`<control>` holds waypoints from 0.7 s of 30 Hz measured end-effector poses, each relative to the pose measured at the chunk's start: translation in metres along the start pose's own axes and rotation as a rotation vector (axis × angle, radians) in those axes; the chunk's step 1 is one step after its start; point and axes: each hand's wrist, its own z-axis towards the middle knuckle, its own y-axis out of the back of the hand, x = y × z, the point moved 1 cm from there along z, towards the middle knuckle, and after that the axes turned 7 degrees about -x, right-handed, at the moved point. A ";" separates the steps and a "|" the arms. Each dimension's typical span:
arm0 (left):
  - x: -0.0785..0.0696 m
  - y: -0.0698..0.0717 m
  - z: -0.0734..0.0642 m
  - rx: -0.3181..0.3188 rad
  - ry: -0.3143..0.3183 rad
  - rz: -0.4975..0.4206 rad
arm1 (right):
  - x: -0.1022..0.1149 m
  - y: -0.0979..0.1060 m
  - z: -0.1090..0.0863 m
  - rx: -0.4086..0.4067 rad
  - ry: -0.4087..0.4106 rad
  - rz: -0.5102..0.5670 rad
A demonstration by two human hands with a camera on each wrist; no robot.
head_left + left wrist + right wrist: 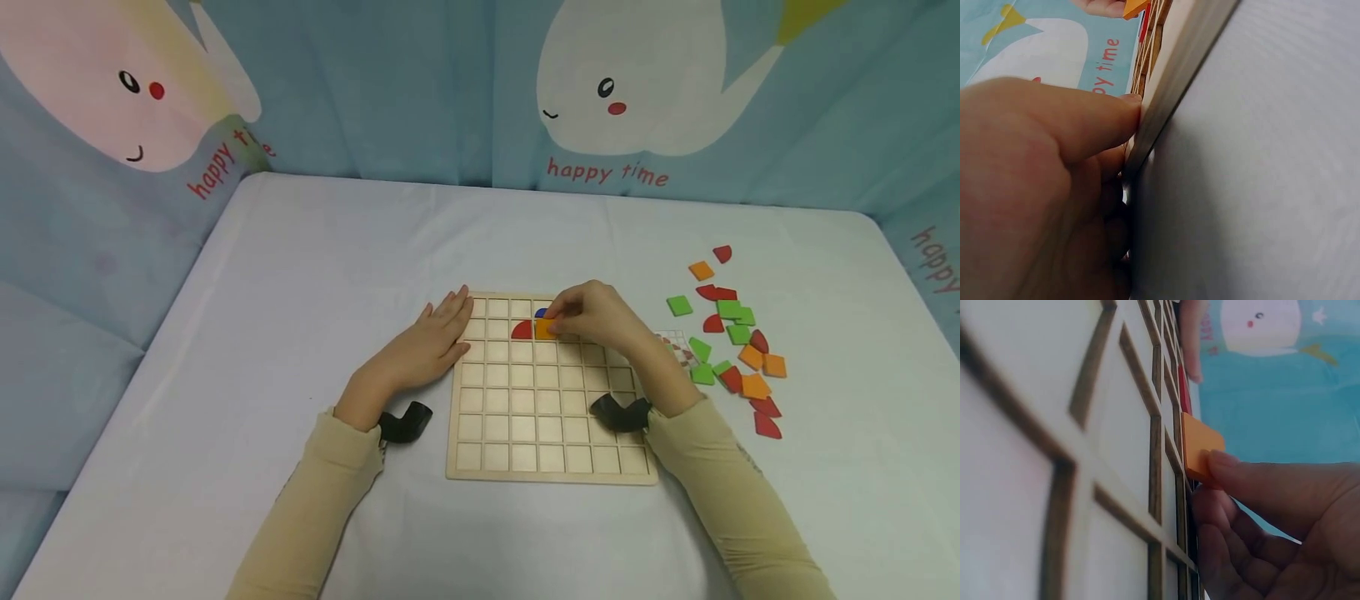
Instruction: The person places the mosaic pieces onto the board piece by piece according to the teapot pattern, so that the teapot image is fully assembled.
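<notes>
A wooden grid board (498, 429) lies flat on the white table. My right hand (600, 315) is over its upper part, pinching an orange square tile (1200, 447) between thumb and fingers. In the right wrist view, the tile stands tilted against the grid's raised strips. A red quarter-circle tile (522, 331) lies in the cell to its left, and a blue tile (541, 313) shows just behind it, partly hidden by my fingers. My left hand (420, 350) rests along the board's left edge, fingers extended; the left wrist view shows its thumb touching the rim.
Loose green tiles (679, 306), red tiles (767, 425) and orange tiles (775, 366) are scattered right of the board. A printed pattern card (678, 342) lies partly beneath some of them, behind my right forearm. A blue curtain (420, 92) hangs behind the table.
</notes>
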 end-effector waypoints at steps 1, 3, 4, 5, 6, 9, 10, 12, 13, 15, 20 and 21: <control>0.000 0.000 0.000 0.000 0.000 -0.001 | 0.000 0.000 0.000 0.000 0.000 -0.007; 0.000 0.000 0.000 -0.004 -0.002 -0.005 | 0.000 -0.001 0.000 -0.002 -0.004 -0.011; 0.000 0.000 0.000 -0.003 -0.001 -0.006 | -0.001 -0.001 -0.001 -0.002 -0.006 -0.011; 0.000 -0.001 -0.001 -0.003 0.000 -0.007 | -0.001 -0.001 -0.001 -0.003 -0.007 -0.011; 0.000 -0.001 -0.001 -0.003 0.000 -0.010 | -0.001 -0.001 -0.001 -0.005 -0.013 -0.012; 0.000 -0.002 -0.002 0.002 0.003 -0.014 | -0.002 -0.002 -0.002 -0.003 -0.019 -0.013; 0.000 -0.003 -0.002 0.008 0.007 -0.014 | -0.002 -0.002 -0.002 -0.001 -0.018 -0.013; 0.001 -0.003 -0.001 0.012 0.010 -0.011 | -0.002 -0.001 -0.001 -0.005 -0.014 -0.012; 0.001 -0.002 -0.001 0.010 0.009 -0.009 | -0.001 -0.001 0.000 -0.011 -0.011 -0.011; 0.002 -0.001 0.000 0.006 0.011 -0.008 | -0.001 0.000 0.001 -0.020 -0.005 -0.010; 0.002 0.002 0.001 0.007 0.001 -0.022 | 0.001 0.001 0.002 -0.026 -0.008 -0.018; 0.002 0.001 0.000 0.011 0.001 -0.024 | 0.002 0.001 0.002 -0.021 -0.006 -0.015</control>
